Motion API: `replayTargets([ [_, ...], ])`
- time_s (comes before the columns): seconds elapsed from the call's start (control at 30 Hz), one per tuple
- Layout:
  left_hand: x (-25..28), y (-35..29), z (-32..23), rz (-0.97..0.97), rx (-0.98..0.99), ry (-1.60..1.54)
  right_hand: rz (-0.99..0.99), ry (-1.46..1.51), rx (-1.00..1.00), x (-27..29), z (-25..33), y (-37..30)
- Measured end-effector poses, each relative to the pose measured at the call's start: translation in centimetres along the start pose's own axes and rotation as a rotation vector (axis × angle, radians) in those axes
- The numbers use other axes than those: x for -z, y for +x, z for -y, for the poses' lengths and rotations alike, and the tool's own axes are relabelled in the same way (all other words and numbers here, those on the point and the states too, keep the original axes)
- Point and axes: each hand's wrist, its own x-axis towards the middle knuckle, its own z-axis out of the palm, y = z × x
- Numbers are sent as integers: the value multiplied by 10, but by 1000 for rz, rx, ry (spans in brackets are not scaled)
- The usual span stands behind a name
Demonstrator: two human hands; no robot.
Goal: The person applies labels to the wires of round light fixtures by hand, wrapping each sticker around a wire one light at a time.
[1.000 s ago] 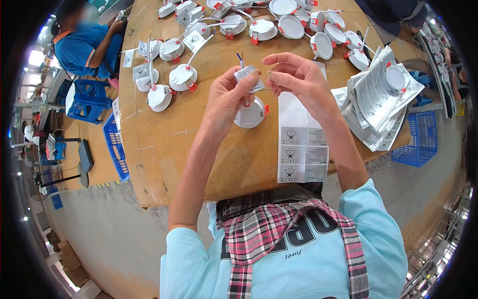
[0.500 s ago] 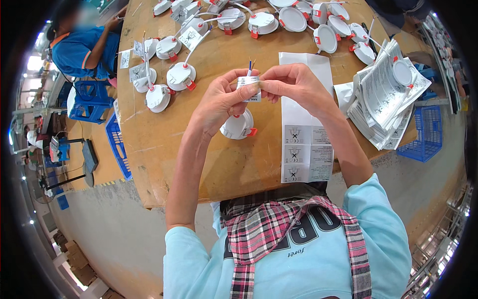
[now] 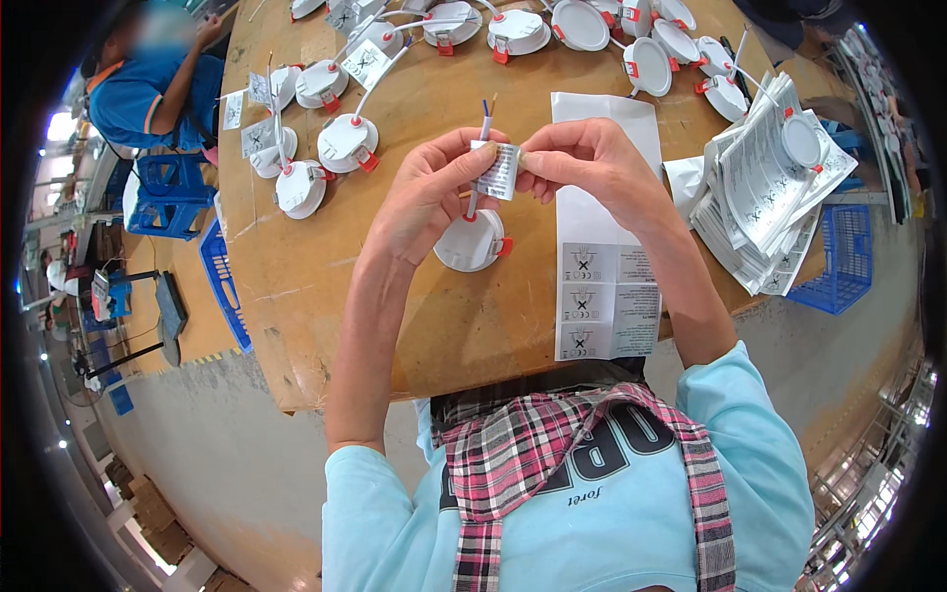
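Observation:
A small white printed label [image 3: 500, 176] is wrapped round or folded over the white cable [image 3: 486, 128] of a round downlight [image 3: 466, 244]. My left hand [image 3: 431, 192] is closed, its thumb and fingers pinching the label at the cable. From the other side, my right hand [image 3: 589, 170] pinches the label's right edge between thumb and forefinger. Above the label, the cable's thin wire ends stick up, one of them blue. The downlight rests on the table under my hands, a red-tipped clip at its right side.
Right of my hands lies a white label sheet [image 3: 606, 222], several labels on its lower part. Beyond it is a paper stack [image 3: 755, 197] with a downlight on top. Several labelled downlights [image 3: 347, 144] stand at the left and far side of the table [image 3: 306, 286]. A person [image 3: 148, 99] sits at far left.
My left thumb has slid back toward the label's left edge, showing more of its printed face. The label is tilted differently, and the whole view has shifted slightly.

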Motion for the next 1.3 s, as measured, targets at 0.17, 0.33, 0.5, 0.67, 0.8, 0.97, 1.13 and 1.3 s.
replayTargets([
  [0.17,-3,-1,2,-110,-55,42,21,24,-16,0,-4,1],
  [0.33,-6,-2,3,-138,-84,64,25,37,-27,3,-9,1],
  [0.5,-6,-1,5,-131,-76,68,55,95,-37,5,-12,1],
  [0.67,-4,0,8,-85,-62,22,58,104,-54,4,-12,0],
  [0.8,-3,2,12,-83,-65,16,69,111,-45,4,-11,1],
  [0.97,-19,1,18,-424,-325,342,51,111,-47,2,-11,0],
  [1.13,-33,-16,7,-707,-876,1035,-23,72,-43,-1,-8,-3],
  [1.3,-49,-23,5,-564,-726,1079,-51,0,16,-11,-1,-6],
])
